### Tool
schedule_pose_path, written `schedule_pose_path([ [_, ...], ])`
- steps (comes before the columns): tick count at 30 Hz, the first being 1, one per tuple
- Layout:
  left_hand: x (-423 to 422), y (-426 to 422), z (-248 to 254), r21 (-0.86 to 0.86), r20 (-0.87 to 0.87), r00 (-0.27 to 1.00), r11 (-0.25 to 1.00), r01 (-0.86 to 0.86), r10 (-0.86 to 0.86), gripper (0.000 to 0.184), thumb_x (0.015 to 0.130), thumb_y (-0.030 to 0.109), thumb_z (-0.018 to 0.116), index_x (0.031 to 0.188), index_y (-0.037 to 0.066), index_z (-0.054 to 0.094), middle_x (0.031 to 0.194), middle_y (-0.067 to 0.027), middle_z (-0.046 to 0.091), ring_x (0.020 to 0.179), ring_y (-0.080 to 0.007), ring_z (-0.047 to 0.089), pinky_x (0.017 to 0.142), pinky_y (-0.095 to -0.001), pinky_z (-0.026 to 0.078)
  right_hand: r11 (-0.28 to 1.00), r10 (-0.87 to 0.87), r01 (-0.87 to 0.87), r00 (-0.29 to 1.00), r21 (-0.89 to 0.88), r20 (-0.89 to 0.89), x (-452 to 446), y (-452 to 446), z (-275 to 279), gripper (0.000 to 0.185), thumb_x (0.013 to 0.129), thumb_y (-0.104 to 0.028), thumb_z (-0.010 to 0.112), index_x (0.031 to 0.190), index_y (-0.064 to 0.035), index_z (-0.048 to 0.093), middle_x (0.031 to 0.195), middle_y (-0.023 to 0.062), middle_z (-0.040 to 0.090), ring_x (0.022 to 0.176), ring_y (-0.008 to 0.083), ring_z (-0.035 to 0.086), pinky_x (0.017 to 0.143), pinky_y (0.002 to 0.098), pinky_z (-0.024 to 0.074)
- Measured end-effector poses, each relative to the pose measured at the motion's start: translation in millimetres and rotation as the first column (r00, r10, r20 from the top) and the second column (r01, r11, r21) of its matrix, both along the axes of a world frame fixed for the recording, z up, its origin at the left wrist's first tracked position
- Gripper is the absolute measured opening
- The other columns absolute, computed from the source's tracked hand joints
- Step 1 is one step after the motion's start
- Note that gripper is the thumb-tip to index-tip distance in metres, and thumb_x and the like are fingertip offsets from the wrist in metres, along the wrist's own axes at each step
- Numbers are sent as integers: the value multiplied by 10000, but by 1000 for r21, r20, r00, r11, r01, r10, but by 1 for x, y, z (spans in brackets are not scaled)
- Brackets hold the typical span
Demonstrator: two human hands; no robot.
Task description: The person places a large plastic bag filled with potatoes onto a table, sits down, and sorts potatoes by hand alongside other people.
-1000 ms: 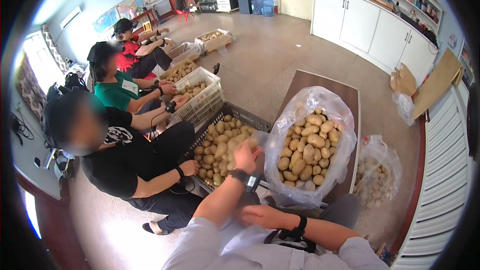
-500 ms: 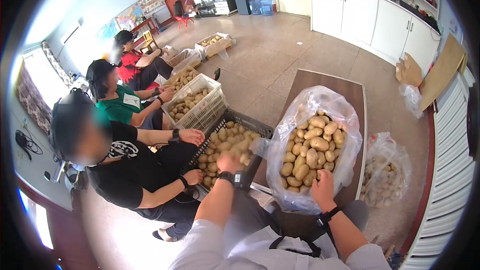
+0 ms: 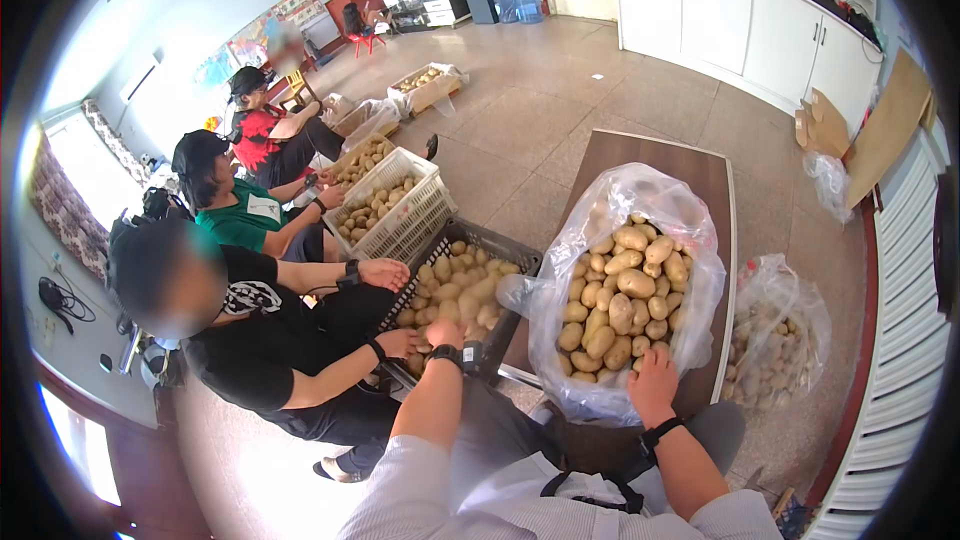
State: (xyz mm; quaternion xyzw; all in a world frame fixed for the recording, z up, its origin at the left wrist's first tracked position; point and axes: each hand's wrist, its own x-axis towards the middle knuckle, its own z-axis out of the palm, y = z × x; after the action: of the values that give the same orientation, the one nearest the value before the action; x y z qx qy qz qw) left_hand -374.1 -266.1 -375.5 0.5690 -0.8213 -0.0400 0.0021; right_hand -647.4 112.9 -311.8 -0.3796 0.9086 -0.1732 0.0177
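My left hand [image 3: 445, 333] reaches over the near side of a black plastic crate [image 3: 527, 258] of potatoes [image 3: 462, 278]. Its fingers are hard to make out, and whether it holds a potato does not show. My right hand [image 3: 654, 386] rests at the near edge of a clear plastic bag [image 3: 699, 210], touching the potatoes [image 3: 634, 284] heaped inside; its fingers look stretched out with nothing gripped. The bag stands on a dark brown table [image 3: 612, 152]. Beside my left hand, a co-worker's hand [image 3: 400, 342] is at the crate's near edge; their other hand [image 3: 384, 273] hovers by its left side.
Another clear bag of potatoes [image 3: 775, 340] sits on the floor at the right. Beyond the black crate stands a white crate [image 3: 400, 202] of potatoes. Several people sit along the left. White cabinets [image 3: 712, 15] line the back, and cardboard [image 3: 888, 130] leans at the right.
My left hand has moved slightly left and back over the crate. My right hand has shifted a little right and down at the bag's edge. The co-worker's near hand has moved slightly toward mine.
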Motion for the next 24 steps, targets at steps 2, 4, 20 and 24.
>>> schedule_pose_path([
  [2, -3, 9, 16, -7, 39, 999, 1000, -10, 10, 423, 885, 457, 591, 839, 51, 699, 837, -153, 691, 794, -316, 684, 660, -423, 542, 998, -5, 5, 1000, 57, 2, 1, 2, 0, 493, 780, -228, 709, 1206, -56, 529, 1218, 143, 530, 1099, 363, 547, 898, 469, 478],
  [4, -4, 14, 22, -3, 75, 997, 1000, -25, 25, 357, 883, 433, 573, 867, 118, 738, 917, -119, 722, 871, -295, 697, 718, -413, 540, 999, -7, 7, 1000, 44, 7, 0, 2, -1, 470, 809, -281, 694, 1191, -58, 535, 1163, 131, 553, 1041, 364, 576, 860, 464, 472],
  [20, -64, 73, 76, 616, -777, -130, 786, 51, 617, 247, 944, 119, 508, 1147, -12, 561, 886, -150, 634, 724, -210, 634, 614, -317, 529, 999, -38, 37, 996, 21, 76, -1, -1, -11, 402, 855, -187, 672, 1192, -23, 528, 1174, 202, 552, 1050, 402, 580, 851, 475, 496],
  [24, -93, 122, 91, 524, -840, -21, 821, 226, 542, 244, 938, 112, 534, 1136, -30, 541, 908, -128, 622, 745, -199, 641, 638, -324, 561, 996, -57, 67, 985, -53, 163, -1, -2, -9, 399, 845, -145, 675, 1189, -11, 525, 1210, 212, 541, 1086, 416, 560, 907, 477, 473],
])
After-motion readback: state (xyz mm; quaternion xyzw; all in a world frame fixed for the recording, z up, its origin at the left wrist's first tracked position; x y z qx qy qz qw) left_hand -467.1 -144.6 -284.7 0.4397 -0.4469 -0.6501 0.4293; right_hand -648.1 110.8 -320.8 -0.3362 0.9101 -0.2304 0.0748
